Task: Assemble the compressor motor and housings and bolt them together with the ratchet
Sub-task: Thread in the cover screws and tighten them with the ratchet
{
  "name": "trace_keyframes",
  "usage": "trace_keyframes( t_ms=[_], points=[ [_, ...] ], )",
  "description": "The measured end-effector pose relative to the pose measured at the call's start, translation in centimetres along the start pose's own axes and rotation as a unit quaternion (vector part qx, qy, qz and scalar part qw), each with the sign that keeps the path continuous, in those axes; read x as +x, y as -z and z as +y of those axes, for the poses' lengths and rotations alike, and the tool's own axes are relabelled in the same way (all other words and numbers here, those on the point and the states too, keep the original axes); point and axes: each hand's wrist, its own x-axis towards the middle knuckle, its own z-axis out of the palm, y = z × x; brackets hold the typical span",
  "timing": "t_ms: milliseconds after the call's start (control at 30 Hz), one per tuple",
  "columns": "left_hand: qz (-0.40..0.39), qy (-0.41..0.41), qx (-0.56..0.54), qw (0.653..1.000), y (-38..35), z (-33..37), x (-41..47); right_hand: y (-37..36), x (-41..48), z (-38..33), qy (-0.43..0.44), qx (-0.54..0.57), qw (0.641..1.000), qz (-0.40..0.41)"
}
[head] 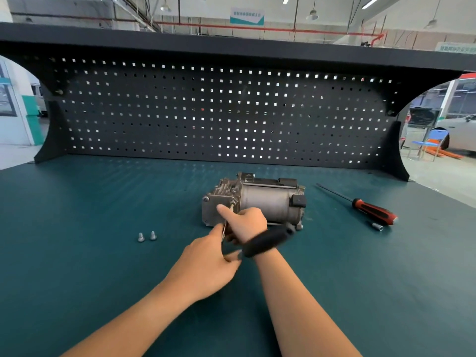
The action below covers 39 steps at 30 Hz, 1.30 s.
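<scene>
- The compressor [260, 202] is seen lying on its side in the middle of the green bench mat [90, 228], with the ribbed housing end to the left and the cylindrical motor body to the right
- The ratchet [269, 238] is held just in front of the compressor; its black handle is laid across the right wrist, and a thin extension bar is run up from the hands to a bolt [233, 202] in the upper right corner of the housing face
- The right hand [248, 224] is closed round the ratchet near its head, with the index finger stretched out along the bar toward that bolt
- The left hand [206, 261] is brought up against the near end of the ratchet, thumb beside the bar; the hand is blurred, so whether anything is grasped by it cannot be told
- Two loose bolts [146, 236] are stood side by side on the mat, to the left of the hands
- A screwdriver [373, 211] with a red and black handle is laid to the right of the compressor, and a small socket [377, 227] is lying just beside its handle
- A dark pegboard [206, 112] is set behind the bench
</scene>
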Motion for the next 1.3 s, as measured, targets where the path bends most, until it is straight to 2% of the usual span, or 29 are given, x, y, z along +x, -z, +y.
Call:
trace_keyframes(
  t_ms=[100, 167, 200, 267, 333, 367, 400, 433, 467, 500, 533, 600, 633, 667, 700, 767, 933, 1100, 1167, 1200, 1233, 1300],
  points=[
    [-0.013, 0.046, -0.185, 0.982, -0.2, 0.5, -0.2, 0.1, -0.2, 0.0, 0.021, 0.012, 0.999, 0.031],
    [-0.024, 0.1, -0.338, 0.935, -0.3, 0.9, -0.5, 0.1, -0.2, 0.1, 0.005, 0.072, 0.997, 0.032],
    [-0.026, 0.137, -0.426, 0.894, -0.1, 1.2, -0.6, 0.1, -0.2, 0.1, -0.01, 0.12, 0.992, 0.023],
    [-0.027, 0.209, -0.589, 0.78, 0.3, 1.7, -0.9, 0.1, -0.5, 0.0, -0.04, 0.202, 0.979, -0.011],
    [-0.033, 0.249, -0.69, 0.679, 0.9, 1.7, -1.0, 0.0, -0.5, 0.0, -0.056, 0.251, 0.965, -0.05],
    [-0.04, 0.259, -0.716, 0.647, 1.1, 1.6, -1.0, -0.1, -0.6, 0.1, -0.058, 0.269, 0.959, -0.065],
    [-0.05, 0.264, -0.721, 0.639, 1.4, 1.5, -1.0, -0.1, -0.5, 0.3, -0.055, 0.281, 0.955, -0.075],
    [-0.059, 0.263, -0.705, 0.655, 1.5, 1.5, -0.8, -0.2, -0.5, 0.4, -0.052, 0.291, 0.952, -0.084],
    [-0.066, 0.261, -0.671, 0.691, 1.6, 1.5, -0.7, -0.3, -0.5, 0.6, -0.046, 0.294, 0.95, -0.089],
    [-0.066, 0.252, -0.62, 0.74, 1.7, 1.4, -0.5, -0.3, -0.5, 0.7, -0.043, 0.291, 0.951, -0.092],
    [-0.066, 0.231, -0.541, 0.806, 1.8, 1.4, -0.3, -0.4, -0.4, 0.8, -0.04, 0.274, 0.957, -0.086],
    [-0.077, 0.148, -0.299, 0.939, 2.0, 1.0, 0.2, -0.6, -0.3, 0.8, -0.035, 0.233, 0.97, -0.054],
    [-0.085, 0.094, -0.158, 0.979, 2.1, 0.8, 0.3, -0.7, -0.2, 0.8, -0.03, 0.222, 0.974, -0.031],
    [-0.095, 0.046, -0.031, 0.994, 2.2, 0.8, 0.5, -0.7, 0.0, 0.8, -0.021, 0.21, 0.977, -0.009],
    [-0.099, 0.013, 0.072, 0.992, 2.2, 0.8, 0.5, -0.7, 0.1, 0.8, -0.011, 0.195, 0.981, 0.004],
    [-0.092, -0.016, 0.197, 0.976, 2.2, 0.9, 0.7, -0.6, 0.1, 0.9, 0.007, 0.169, 0.986, 0.002],
    [-0.065, -0.042, 0.308, 0.948, 2.6, 0.4, 1.9, -1.0, 0.4, 1.1, 0.004, 0.245, 0.968, -0.045],
    [-0.079, -0.049, 0.388, 0.917, 1.7, -1.0, 3.4, -2.6, 2.2, 0.9, -0.016, 0.27, 0.963, -0.018],
    [-0.082, -0.039, 0.359, 0.929, 1.5, -2.2, 4.0, -3.0, 3.1, 0.9, -0.023, 0.282, 0.959, -0.015],
    [-0.086, -0.029, 0.313, 0.945, 1.5, -2.8, 4.3, -3.2, 3.5, 0.9, -0.024, 0.286, 0.958, -0.016],
    [-0.094, -0.023, 0.238, 0.966, 1.6, -3.3, 4.4, -3.3, 3.8, 1.0, -0.025, 0.291, 0.956, -0.017],
    [-0.104, 0.001, 0.006, 0.995, 1.9, -3.8, 4.5, -3.4, 4.2, 1.2, -0.032, 0.3, 0.953, -0.01]
  ],
)
